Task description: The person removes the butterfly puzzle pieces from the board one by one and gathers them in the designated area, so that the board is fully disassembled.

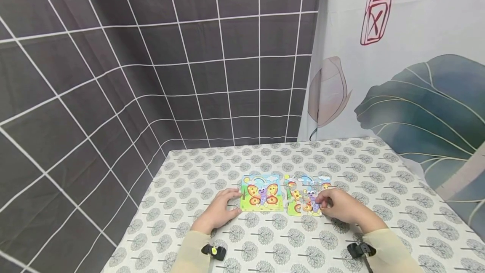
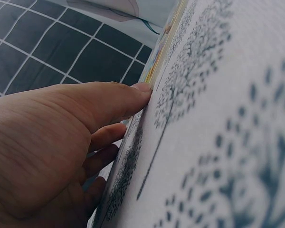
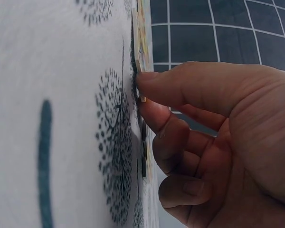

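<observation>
A square butterfly picture board (image 1: 262,200) lies flat, its orange-winged butterfly whole. My left hand (image 1: 219,210) rests at its left edge, fingers fairly straight, with the thumb by the lower corner; the left wrist view shows that thumb (image 2: 128,97) touching the edge low over the cloth. Right of the board, loose puzzle pieces (image 1: 297,196) form a similar butterfly picture with gaps between them. At their lower right my right hand (image 1: 337,205) pinches a puzzle piece (image 3: 143,99) between thumb and curled index finger, most of it hidden behind the fingertips.
A white cloth (image 1: 280,239) printed with grey trees covers the table. Behind and to the left hangs a dark curtain (image 1: 242,75) with white grid lines; a pale curtain (image 1: 341,33) with leaf prints hangs at the right. Black straps circle both sleeves.
</observation>
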`<state>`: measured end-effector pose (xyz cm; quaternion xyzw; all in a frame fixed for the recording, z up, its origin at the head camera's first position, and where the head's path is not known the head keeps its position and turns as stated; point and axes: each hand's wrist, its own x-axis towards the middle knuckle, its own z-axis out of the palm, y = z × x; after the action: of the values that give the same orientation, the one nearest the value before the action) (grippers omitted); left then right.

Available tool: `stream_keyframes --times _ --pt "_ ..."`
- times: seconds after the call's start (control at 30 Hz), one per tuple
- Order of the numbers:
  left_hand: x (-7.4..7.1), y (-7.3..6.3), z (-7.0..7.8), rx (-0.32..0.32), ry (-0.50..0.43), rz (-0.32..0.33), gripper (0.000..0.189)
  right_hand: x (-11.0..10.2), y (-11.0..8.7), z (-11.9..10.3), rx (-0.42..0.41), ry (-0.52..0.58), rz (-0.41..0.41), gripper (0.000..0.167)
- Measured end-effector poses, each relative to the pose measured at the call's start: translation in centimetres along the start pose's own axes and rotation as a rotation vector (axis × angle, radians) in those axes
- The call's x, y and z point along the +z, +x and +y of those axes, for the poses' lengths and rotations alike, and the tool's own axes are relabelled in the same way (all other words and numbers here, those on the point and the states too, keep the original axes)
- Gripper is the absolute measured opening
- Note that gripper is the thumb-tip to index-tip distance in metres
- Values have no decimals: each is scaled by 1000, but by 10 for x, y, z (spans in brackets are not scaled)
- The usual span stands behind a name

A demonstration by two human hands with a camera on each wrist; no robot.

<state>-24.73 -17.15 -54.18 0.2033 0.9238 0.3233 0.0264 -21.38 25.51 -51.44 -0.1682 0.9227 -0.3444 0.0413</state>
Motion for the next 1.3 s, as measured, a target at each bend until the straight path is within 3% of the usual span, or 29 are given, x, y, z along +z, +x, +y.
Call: stream_keyframes --times 0.73,0.97,1.3 --pt "0 -1 1 8 2 0 50 1 -2 -1 -29 -2 -18 24" --pt "-1 -1 1 -21 -6 -10 51 1 -1 -1 3 0 -20 24" --pt "-1 0 2 -15 -14 -3 51 -3 2 -7 25 20 -46 27"
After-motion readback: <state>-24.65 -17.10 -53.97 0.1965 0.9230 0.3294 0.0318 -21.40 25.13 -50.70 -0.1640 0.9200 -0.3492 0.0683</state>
